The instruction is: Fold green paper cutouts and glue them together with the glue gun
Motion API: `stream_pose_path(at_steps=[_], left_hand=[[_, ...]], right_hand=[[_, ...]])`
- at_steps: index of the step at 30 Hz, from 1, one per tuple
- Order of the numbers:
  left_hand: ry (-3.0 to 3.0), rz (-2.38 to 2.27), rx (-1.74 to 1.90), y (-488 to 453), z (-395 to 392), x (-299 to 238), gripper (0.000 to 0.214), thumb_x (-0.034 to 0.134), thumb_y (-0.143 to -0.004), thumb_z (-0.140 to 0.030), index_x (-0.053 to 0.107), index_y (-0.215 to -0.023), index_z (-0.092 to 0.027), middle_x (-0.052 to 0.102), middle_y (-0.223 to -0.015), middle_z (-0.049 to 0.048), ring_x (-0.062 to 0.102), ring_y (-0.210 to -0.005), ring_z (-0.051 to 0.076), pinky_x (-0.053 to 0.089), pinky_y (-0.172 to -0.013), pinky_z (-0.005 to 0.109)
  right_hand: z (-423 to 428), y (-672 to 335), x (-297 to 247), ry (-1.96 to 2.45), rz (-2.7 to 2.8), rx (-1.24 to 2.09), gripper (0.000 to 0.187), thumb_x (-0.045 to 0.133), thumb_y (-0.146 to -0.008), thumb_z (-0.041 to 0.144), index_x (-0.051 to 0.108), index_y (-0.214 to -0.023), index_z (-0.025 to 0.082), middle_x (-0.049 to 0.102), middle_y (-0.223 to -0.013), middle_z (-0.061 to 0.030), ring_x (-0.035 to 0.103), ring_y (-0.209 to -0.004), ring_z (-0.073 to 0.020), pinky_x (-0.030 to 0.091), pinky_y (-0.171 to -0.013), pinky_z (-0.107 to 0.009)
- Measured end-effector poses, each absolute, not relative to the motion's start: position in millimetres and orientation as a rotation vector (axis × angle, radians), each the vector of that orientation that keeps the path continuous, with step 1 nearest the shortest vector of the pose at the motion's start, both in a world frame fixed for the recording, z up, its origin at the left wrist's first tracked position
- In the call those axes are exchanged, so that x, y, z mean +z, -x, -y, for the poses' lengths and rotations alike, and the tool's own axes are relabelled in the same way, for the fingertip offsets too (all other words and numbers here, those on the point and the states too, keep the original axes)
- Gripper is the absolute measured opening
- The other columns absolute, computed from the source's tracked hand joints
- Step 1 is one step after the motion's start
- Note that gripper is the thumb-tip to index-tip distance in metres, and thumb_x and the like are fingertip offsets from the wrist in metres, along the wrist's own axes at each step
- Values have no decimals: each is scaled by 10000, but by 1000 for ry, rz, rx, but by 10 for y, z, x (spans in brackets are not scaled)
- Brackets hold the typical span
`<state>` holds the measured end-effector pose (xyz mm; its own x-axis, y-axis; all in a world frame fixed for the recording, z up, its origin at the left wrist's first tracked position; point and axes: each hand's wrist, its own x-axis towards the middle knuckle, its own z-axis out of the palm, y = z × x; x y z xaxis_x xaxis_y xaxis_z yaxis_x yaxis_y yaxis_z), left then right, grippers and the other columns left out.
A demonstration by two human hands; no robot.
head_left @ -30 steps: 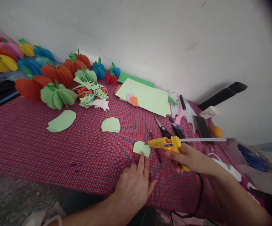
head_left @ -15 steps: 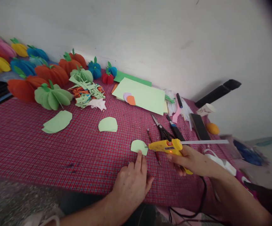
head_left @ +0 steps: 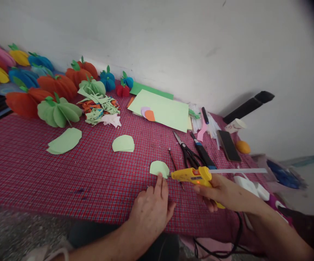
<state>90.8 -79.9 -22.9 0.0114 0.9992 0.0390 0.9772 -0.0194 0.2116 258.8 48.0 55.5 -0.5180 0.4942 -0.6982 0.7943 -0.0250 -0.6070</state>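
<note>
Under the fingertips of my left hand [head_left: 150, 206] lies a small pale green paper piece [head_left: 158, 168], pressed flat on the cloth. That hand is open, its fingers stretched out, and grips nothing. My right hand [head_left: 222, 192] is closed around the handle of a yellow glue gun [head_left: 192, 175] with a small orange light lit. The gun's nozzle is at the lower right edge of the paper piece. From its back a long whitish glue stick [head_left: 238, 170] sticks out. Two further stacks of pale green pieces, a middle stack [head_left: 123, 143] and a left stack [head_left: 65, 140], lie to the left.
A pencil [head_left: 172, 159], scissors [head_left: 188, 152] and a cutter knife [head_left: 203, 150] lie just beyond the gun. Behind are paper sheets [head_left: 164, 108], a phone [head_left: 229, 145] and a paper cup [head_left: 235, 125]. Paper pumpkins [head_left: 59, 111] and scraps [head_left: 95, 115] fill the back left. A cable [head_left: 237, 235] hangs below my right hand.
The glue gun in my right hand has moved slightly down, its nozzle sliding along the paper's right edge to the lower corner. My left hand still presses the paper.
</note>
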Motion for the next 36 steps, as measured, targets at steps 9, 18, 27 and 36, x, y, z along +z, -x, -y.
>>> stream_pose_path(at_steps=[9, 18, 27, 36], left_hand=[[-2146, -2112, 269, -909, 783, -248, 550, 457, -840, -371, 463, -1316, -97, 455, -1372, 126, 629, -730, 208, 549, -558, 354], [-2135, -2108, 197, -908, 788, -236, 544, 437, -849, -391, 479, -1308, -101, 435, -1391, 126, 629, -722, 204, 549, -561, 351], [-2166, -2128, 250, -913, 806, -287, 531, 434, -850, -386, 491, -1296, -103, 467, -1370, 117, 623, -721, 195, 555, -579, 345], [-2159, -2124, 247, -906, 787, -281, 514, 424, -857, -379, 506, -1284, -106, 462, -1371, 129, 622, -719, 194, 551, -575, 339]], right_hand=[[-462, -2599, 549, -1392, -1954, -1571, 399, 525, -819, 510, 540, -989, 150, 542, -492, 44, 487, -417, -77, 386, -423, -178], [-490, -2567, 561, -1362, -1981, -1563, 400, 502, -828, 520, 556, -947, 143, 546, -486, 34, 493, -417, -87, 389, -424, -189], [-574, -2569, 511, -1426, -2012, -1519, 384, 530, -797, 528, 529, -685, 160, 551, -469, 17, 500, -411, -87, 389, -426, -194], [-640, -2409, 542, -1411, -2050, -1514, 371, 526, -793, 519, 509, -656, 174, 542, -484, 29, 493, -404, -83, 389, -422, -197]])
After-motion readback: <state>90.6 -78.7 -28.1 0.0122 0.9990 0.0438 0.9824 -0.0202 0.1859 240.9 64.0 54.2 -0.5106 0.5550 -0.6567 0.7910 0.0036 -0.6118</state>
